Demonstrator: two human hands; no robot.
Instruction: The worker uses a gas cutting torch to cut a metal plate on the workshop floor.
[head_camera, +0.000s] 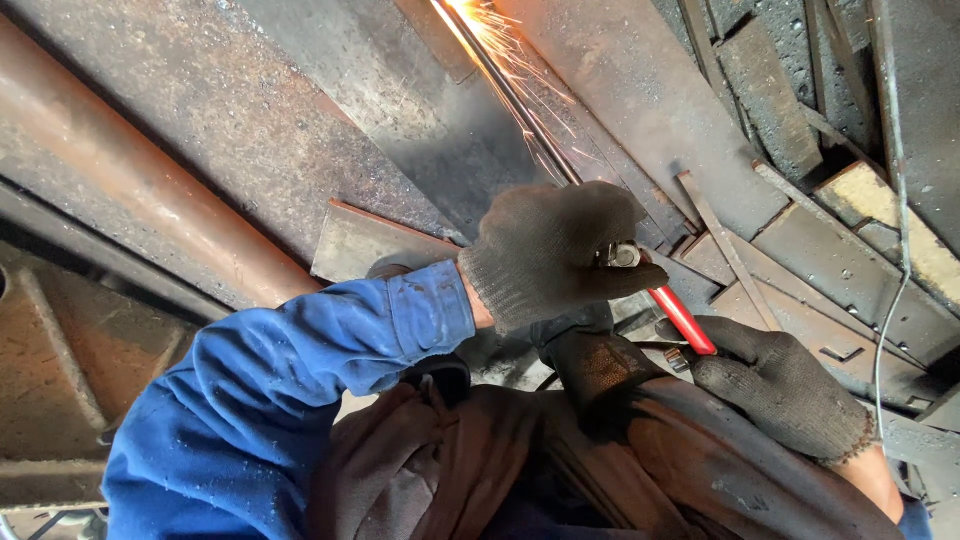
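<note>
Gloved hands run a cutting torch over scrap steel, sparks flying.

Far left, a rusty round pipe (130, 170) lies slantwise beside a wide steel plate (280, 110). Blue sleeve (290, 370) comes in from lower left; the left hand (555, 250), in a dark knit glove, is closed around the torch (640, 275) at its valve end, fingers curled tight. The torch's thin metal tube runs up from that fist toward the top edge of the plates, ending in bright orange sparks (480, 20). Its red handle (683, 320) slants down to the right hand (775, 385), also gloved, fingers wrapped on the lower end of the handle. Brown apron (560, 470) sits below both hands. Right side: flat steel strips and offcuts (830, 260) overlapping in a pile, a thin wire (893, 300) hanging across them.
</note>
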